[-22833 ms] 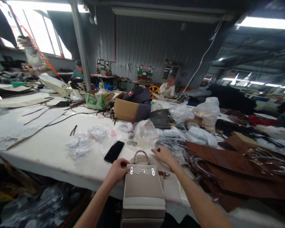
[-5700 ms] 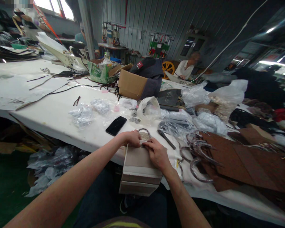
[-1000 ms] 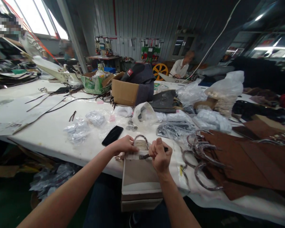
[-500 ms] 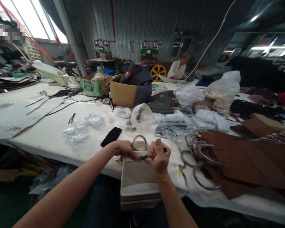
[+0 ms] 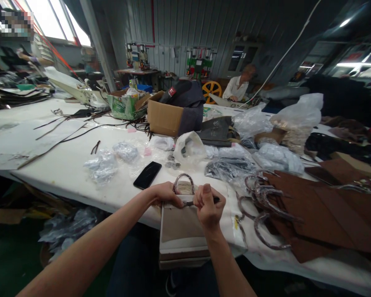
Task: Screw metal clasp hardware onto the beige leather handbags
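A beige handbag [image 5: 182, 227] rests at the table's front edge, over my lap. From its top rises an arched brown handle [image 5: 183, 178] that looks wrapped in clear film. My left hand [image 5: 168, 194] pinches the bag's top edge beside the handle's base, thumb in front. Closed in a fist with the thumb up, my right hand [image 5: 209, 204] grips a slim dark tool [image 5: 190, 203], its black end sticking out on the right. The tool points left towards my left thumb; its tip is too small to make out.
A black phone [image 5: 147, 175] lies beyond my left forearm. To the right are brown bag pieces [image 5: 324, 214] with film-wrapped handles [image 5: 262, 235]. Plastic bags [image 5: 190, 148] and a cardboard box [image 5: 164, 117] stand further back. A co-worker [image 5: 236, 86] sits across the table.
The view has shifted slightly, so the scene sits a little higher and further right. Both hands keep their hold at the bag's top; my right fist has turned slightly.
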Motion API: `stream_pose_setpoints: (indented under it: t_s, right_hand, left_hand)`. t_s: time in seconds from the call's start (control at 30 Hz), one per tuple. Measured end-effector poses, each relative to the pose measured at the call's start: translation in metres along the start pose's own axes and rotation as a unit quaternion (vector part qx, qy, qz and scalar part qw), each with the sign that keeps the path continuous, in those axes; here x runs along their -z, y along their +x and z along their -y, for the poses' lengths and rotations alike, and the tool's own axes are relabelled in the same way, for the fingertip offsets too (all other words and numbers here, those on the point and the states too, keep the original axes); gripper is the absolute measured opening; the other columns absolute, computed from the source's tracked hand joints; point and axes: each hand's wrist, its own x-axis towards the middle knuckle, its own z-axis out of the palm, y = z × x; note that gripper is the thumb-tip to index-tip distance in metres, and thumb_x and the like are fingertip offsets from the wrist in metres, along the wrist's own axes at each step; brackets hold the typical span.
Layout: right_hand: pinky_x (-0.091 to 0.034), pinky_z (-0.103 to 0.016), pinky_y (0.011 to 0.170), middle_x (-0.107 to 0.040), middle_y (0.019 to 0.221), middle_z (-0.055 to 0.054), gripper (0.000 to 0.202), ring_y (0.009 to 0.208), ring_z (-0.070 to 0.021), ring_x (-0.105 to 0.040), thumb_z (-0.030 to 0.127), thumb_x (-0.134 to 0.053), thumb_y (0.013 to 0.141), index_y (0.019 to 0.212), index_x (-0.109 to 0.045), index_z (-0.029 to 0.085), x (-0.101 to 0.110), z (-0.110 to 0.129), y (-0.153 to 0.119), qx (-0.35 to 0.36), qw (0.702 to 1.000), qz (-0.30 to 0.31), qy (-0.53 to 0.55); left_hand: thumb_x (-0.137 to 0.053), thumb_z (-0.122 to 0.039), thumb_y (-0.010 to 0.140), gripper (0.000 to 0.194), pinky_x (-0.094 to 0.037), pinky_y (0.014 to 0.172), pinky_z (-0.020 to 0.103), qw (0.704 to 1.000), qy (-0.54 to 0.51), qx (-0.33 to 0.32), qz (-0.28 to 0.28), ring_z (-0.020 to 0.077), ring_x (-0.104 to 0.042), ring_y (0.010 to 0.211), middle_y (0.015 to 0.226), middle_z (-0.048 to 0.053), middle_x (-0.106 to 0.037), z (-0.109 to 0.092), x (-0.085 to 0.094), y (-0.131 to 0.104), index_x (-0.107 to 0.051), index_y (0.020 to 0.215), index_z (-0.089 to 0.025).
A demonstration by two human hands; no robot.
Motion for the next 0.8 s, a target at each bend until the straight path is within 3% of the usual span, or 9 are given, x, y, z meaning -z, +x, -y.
stream_pose_setpoints:
  t_s: [0.07,0.27,0.4,0.6,0.8]
  right_hand:
    - [-0.020,-0.030,0.047,-0.035,0.056,0.006,0.057,0.046,-0.0096,-0.033,0.043,-0.069,0.108,0.061,-0.045,0.022,0.000,0.001,-0.002,0.001,1.000,0.006,0.000]
    - [-0.019,-0.028,0.046,-0.031,0.056,0.006,0.059,0.046,-0.0082,-0.028,0.043,-0.068,0.108,0.059,-0.043,0.021,-0.006,0.018,0.001,0.009,0.999,0.022,0.033]
    - [-0.019,-0.028,0.045,-0.031,0.055,0.006,0.059,0.045,-0.0082,-0.028,0.041,-0.067,0.109,0.059,-0.044,0.021,-0.007,0.019,-0.002,0.014,0.999,0.043,0.015]
    - [-0.022,-0.029,0.047,-0.034,0.054,0.005,0.058,0.046,-0.0094,-0.032,0.041,-0.071,0.106,0.059,-0.044,0.022,-0.006,0.005,-0.013,0.028,0.998,-0.008,-0.060]
    - [-0.021,-0.028,0.045,-0.030,0.054,0.006,0.060,0.045,-0.0081,-0.028,0.043,-0.070,0.107,0.058,-0.043,0.021,-0.006,0.004,-0.005,0.003,1.000,-0.015,-0.007]
  left_hand:
    - [-0.101,-0.028,0.045,0.045,-0.054,0.060,0.026,1.000,-0.002,-0.002,-0.009,0.0205,-0.068,0.068,0.079,0.008,-0.078,0.001,0.000,0.000,-0.083,0.082,-0.013]
    - [-0.100,-0.029,0.047,0.043,-0.053,0.060,0.024,0.998,-0.025,-0.015,0.049,0.0179,-0.066,0.068,0.080,0.008,-0.078,0.004,0.002,0.000,-0.085,0.084,-0.012]
    - [-0.097,-0.025,0.046,0.042,-0.054,0.060,0.024,0.998,-0.044,-0.012,0.054,0.0181,-0.066,0.067,0.080,0.006,-0.078,0.006,0.000,0.003,-0.085,0.085,-0.014]
    - [-0.094,-0.021,0.044,0.038,-0.055,0.059,0.026,0.998,-0.046,0.010,0.047,0.0191,-0.066,0.066,0.078,0.006,-0.077,0.007,0.000,0.010,-0.084,0.080,-0.013]
    - [-0.094,-0.023,0.046,0.037,-0.052,0.059,0.026,1.000,-0.004,0.011,0.024,0.0207,-0.066,0.069,0.081,0.007,-0.079,0.003,-0.001,0.013,-0.084,0.081,-0.014]
